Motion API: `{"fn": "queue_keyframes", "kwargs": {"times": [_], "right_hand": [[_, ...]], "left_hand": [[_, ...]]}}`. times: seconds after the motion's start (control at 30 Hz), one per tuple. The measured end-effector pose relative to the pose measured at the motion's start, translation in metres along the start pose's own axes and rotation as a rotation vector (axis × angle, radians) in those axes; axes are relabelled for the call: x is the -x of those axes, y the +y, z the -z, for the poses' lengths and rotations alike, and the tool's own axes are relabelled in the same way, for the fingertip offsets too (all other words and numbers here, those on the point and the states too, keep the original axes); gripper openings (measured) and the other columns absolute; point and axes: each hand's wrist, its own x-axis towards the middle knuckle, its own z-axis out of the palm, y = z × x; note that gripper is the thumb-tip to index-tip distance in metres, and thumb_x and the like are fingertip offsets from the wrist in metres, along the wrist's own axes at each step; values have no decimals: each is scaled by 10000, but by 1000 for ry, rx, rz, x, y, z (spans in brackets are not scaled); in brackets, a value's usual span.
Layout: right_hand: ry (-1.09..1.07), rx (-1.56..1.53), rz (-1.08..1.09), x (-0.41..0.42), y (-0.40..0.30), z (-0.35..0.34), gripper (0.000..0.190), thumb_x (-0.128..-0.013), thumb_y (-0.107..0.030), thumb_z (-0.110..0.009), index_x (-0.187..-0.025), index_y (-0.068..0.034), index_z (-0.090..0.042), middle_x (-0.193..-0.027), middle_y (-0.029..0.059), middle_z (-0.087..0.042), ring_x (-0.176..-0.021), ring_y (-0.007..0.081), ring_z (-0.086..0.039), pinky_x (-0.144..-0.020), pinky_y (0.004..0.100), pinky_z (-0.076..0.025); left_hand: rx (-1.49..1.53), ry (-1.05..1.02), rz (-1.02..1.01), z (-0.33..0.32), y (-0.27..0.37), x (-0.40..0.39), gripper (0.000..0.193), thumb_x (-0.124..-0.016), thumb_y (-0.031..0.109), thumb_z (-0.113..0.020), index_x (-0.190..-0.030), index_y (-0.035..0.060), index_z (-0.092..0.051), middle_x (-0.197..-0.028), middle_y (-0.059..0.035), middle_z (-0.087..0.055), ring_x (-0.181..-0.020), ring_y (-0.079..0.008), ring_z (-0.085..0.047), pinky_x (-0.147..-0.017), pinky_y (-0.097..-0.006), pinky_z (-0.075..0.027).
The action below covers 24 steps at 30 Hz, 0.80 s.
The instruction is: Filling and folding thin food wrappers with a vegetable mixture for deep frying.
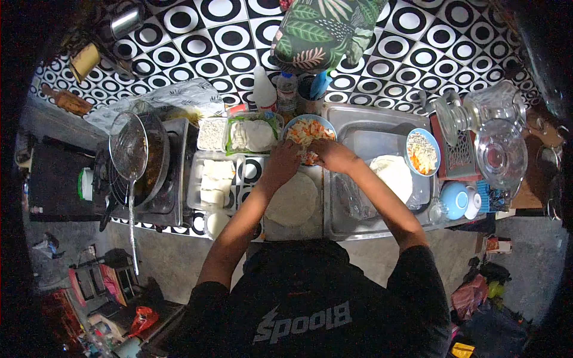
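Note:
Both hands are at the near side of a blue bowl filled with a chopped orange-and-white vegetable mix. My left hand reaches to the bowl's left near edge. From the right, my right hand dips its fingers into the mix. Whether either hand pinches any pieces is hidden by the hands. Just below them, a thin round wrapper sheet lies flat on a board. To the right, a white stack of round wrappers rests in a metal tray, beside crumpled clear plastic.
Rolled white pieces fill a clear container at left. Beyond them, a skimmer lies over a wok on the stove, handle jutting past the counter edge. A second bowl of shreds and glassware stand right; bottles behind.

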Motion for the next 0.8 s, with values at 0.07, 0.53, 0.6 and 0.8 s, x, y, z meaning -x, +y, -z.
{"fn": "queue_keyframes", "kwargs": {"times": [0.07,0.53,0.6,0.8], "right_hand": [[-56,10,-53,-2,0,3,452,-828,-227,-652,-1240,-73,-548,-1259,157,-558,-1126,348,-551,-935,437,-465],[116,26,32,-15,28,-1,460,-814,-188,-653,-1241,-55,-547,-1214,168,-573,-1175,343,-513,-981,436,-433],[40,77,71,-12,22,2,402,-812,-196,-644,-1179,-41,-589,-1195,176,-583,-1139,349,-535,-964,436,-445],[-145,63,-46,-17,0,17,460,-806,-260,-662,-1193,-28,-574,-1201,184,-582,-1071,352,-580,-931,444,-466]], "left_hand": [[9,-59,42,2,3,-2,343,-821,164,-597,-1134,33,-548,-1138,-173,-549,-1113,-370,-516,-923,-495,-425],[-158,96,-128,-23,-1,1,313,-844,153,-557,-1138,50,-583,-1204,-176,-497,-1177,-367,-450,-959,-505,-391],[-135,139,-116,-28,-3,3,313,-837,145,-552,-1133,49,-592,-1205,-182,-492,-1179,-374,-445,-962,-505,-389],[-130,223,-131,-30,-6,-2,320,-816,128,-534,-1112,37,-613,-1194,-191,-495,-1164,-390,-444,-965,-502,-385]]}}
